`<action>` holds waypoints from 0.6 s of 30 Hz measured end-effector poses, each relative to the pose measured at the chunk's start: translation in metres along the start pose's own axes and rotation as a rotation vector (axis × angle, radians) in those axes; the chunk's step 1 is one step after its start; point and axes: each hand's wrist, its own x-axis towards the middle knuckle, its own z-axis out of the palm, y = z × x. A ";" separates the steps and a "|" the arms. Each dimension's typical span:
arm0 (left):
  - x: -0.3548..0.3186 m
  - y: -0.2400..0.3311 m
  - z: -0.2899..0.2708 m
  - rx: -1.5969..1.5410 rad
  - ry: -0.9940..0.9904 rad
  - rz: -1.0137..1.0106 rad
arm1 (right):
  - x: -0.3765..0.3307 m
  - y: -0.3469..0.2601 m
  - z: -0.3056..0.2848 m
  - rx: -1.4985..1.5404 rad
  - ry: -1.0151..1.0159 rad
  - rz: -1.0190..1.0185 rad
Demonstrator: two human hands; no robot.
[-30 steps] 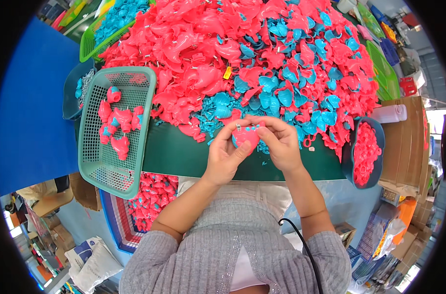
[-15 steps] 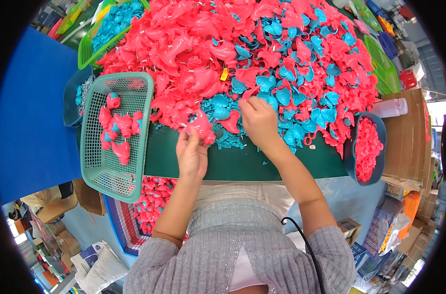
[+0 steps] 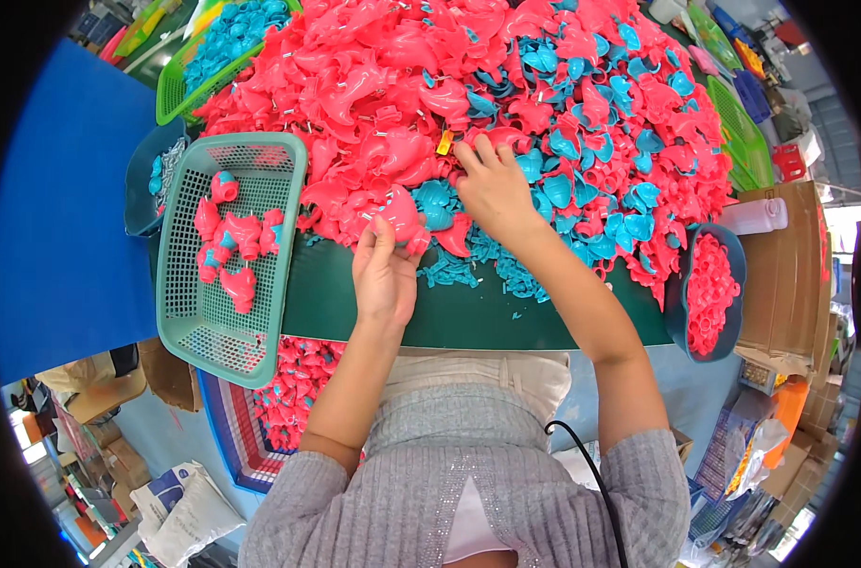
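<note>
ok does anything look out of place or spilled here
A small bright-yellow rectangular piece sits among the glossy pink and blue plastic parts, just left of the right hand; its colour matches nothing around it. A tiny blue scrap lies loose on the dark green tabletop, apart from them.

Hands (image 3: 386,281) (image 3: 497,197), pink part (image 3: 398,210) held, pink-and-blue pile (image 3: 364,90), green basket (image 3: 289,260)

You have bright, even light over the pink parts (image 3: 383,83), with small white glints on their glossy curves; glare washes out a patch (image 3: 844,237) at your far right; the blue panel (image 3: 80,208) bows along the black fisheye rim.
</note>
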 end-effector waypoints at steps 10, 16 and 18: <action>0.011 -0.005 0.015 -0.135 -0.032 -0.005 | -0.030 -0.003 -0.042 0.733 0.126 0.187; -0.003 -0.007 0.047 -0.330 -0.131 -0.162 | -0.049 -0.029 -0.064 1.495 0.282 0.567; -0.007 -0.008 0.054 -0.296 -0.149 -0.163 | -0.052 -0.031 -0.071 1.459 0.393 0.611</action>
